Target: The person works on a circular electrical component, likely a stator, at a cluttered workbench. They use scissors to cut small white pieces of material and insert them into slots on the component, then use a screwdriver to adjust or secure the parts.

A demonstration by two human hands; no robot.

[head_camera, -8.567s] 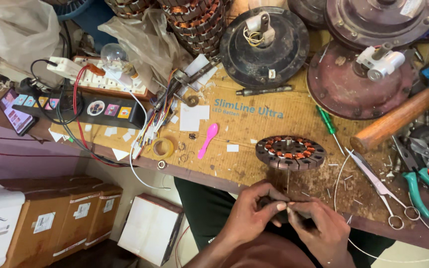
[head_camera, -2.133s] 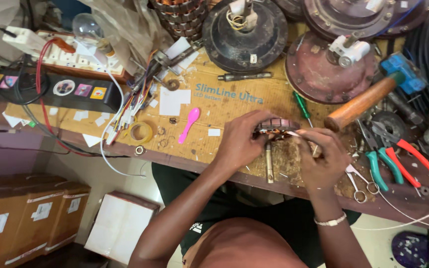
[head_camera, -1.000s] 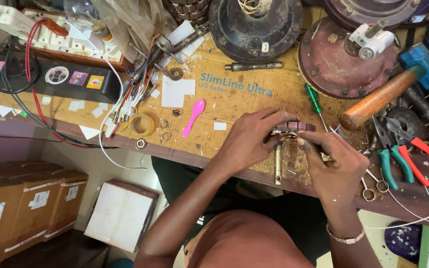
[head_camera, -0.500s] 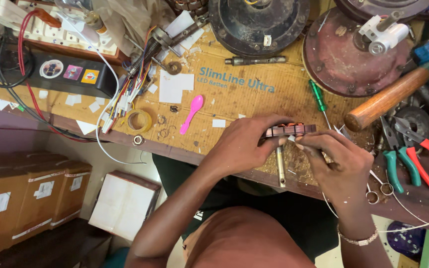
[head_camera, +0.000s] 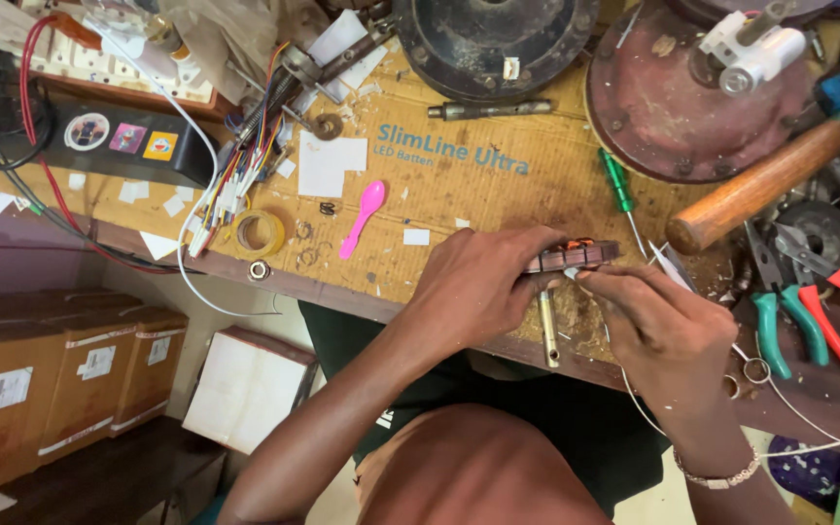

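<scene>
- Copper-wound motor stator (head_camera: 572,257) sits edge-on at bench front, clamped in left hand (head_camera: 483,292), fingers closed round its left side.
- Right hand (head_camera: 658,326) at stator's 4 o'clock, fingertips (head_camera: 590,279) pinched shut at its lower edge; what they pinch is too small to tell, maybe thin wire.
- Brass-coloured shaft (head_camera: 546,329) hangs down from stator at 6 o'clock, over the bench edge.
- Bracelet (head_camera: 717,478) on right wrist.
- Thin white wire (head_camera: 799,418) trails at 4 o'clock of right hand.
- Pliers with teal and red handles (head_camera: 799,326) at 3 o'clock of right hand, near.
- Green-handled screwdriver (head_camera: 618,185) at 12 o'clock of stator, just beside.
- Wooden-handled hammer (head_camera: 765,180) at 2 o'clock, blue head.
- Pink plastic spoon (head_camera: 363,216) at 9 o'clock of stator, well apart.
- Yellow tape roll (head_camera: 260,233) further at 9 o'clock, next to coloured wire bundle (head_camera: 245,170).
- Cardboard sheet (head_camera: 459,194) covers the bench top.
- Black fan motor housing (head_camera: 483,44) at 12 o'clock, far; rusty red housing (head_camera: 673,107) at 1 o'clock.
- Cardboard boxes (head_camera: 60,374) on floor, 8 o'clock.
</scene>
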